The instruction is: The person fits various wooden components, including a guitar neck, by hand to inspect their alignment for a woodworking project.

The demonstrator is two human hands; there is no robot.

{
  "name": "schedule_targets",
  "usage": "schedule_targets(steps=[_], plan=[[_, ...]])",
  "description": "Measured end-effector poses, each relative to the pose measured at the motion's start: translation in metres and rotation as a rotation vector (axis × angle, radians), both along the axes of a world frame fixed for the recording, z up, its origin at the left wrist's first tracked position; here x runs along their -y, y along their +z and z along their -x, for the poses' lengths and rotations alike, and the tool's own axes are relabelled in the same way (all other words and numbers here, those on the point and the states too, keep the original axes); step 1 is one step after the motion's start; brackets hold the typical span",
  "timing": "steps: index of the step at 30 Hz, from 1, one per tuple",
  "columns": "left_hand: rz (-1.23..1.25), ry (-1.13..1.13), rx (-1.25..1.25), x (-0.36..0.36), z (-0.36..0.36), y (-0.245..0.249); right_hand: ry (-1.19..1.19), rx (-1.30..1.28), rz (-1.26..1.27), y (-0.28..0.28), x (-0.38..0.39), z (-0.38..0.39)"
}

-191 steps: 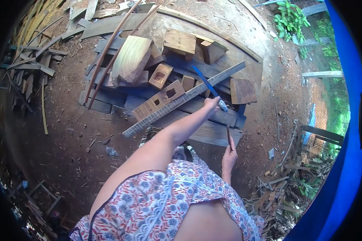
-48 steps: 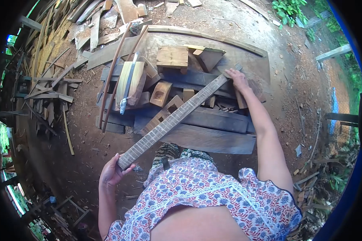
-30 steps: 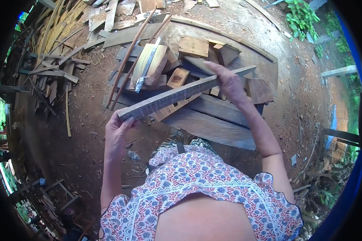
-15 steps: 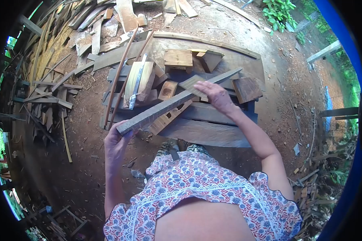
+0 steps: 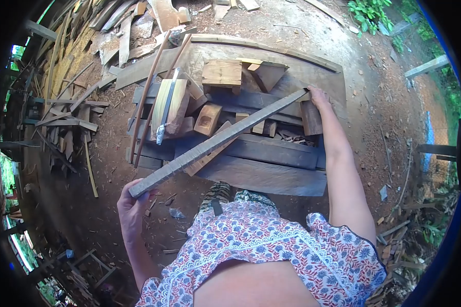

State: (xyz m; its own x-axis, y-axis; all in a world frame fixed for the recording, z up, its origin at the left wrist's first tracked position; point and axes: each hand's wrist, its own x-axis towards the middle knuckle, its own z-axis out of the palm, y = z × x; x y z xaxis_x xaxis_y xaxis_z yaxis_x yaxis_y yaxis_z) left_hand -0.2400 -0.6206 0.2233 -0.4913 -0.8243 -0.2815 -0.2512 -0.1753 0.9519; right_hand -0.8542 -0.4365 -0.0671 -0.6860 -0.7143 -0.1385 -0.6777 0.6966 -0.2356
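A long, grey-brown, square-edged wooden bar (image 5: 217,139) slants across the workbench, its near end low on the left and its far end up on the right. My left hand (image 5: 132,207) is closed around the near end, with thumb and fingers on its sides. At the far end, my right hand (image 5: 318,97) grips the tip, and its fingers are partly hidden. Below the bar is the low plank bench (image 5: 271,171). Just behind the bar sits a small wood block with a round hollow (image 5: 208,119), and a notched board (image 5: 205,159) lies partly under it.
On the bench are a wooden box-like block (image 5: 222,72), a pale wood block (image 5: 166,105) with a metal strip across it, and a dark block (image 5: 311,117). Two brown rods (image 5: 151,100) lie at the left. Scrap wood (image 5: 69,120) is piled on the dirt ground.
My right hand has moved from the bar's middle, where it held a flat piece of wood, to the far end. My left hand and the near end have shifted down and left.
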Motion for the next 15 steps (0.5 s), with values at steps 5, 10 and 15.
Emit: schedule_targets(steps=[5,10,15], plan=[[-0.028,0.044,-0.005,-0.002,0.002,-0.005,-0.025,-0.037,-0.148,0.005,0.009,0.0],[-0.065,0.061,0.033,0.013,-0.013,-0.029,-0.027,0.017,0.009,0.035,0.003,-0.042],[-0.078,0.023,-0.051,0.028,-0.022,-0.041,-0.015,0.025,0.108,0.11,0.008,-0.13]])
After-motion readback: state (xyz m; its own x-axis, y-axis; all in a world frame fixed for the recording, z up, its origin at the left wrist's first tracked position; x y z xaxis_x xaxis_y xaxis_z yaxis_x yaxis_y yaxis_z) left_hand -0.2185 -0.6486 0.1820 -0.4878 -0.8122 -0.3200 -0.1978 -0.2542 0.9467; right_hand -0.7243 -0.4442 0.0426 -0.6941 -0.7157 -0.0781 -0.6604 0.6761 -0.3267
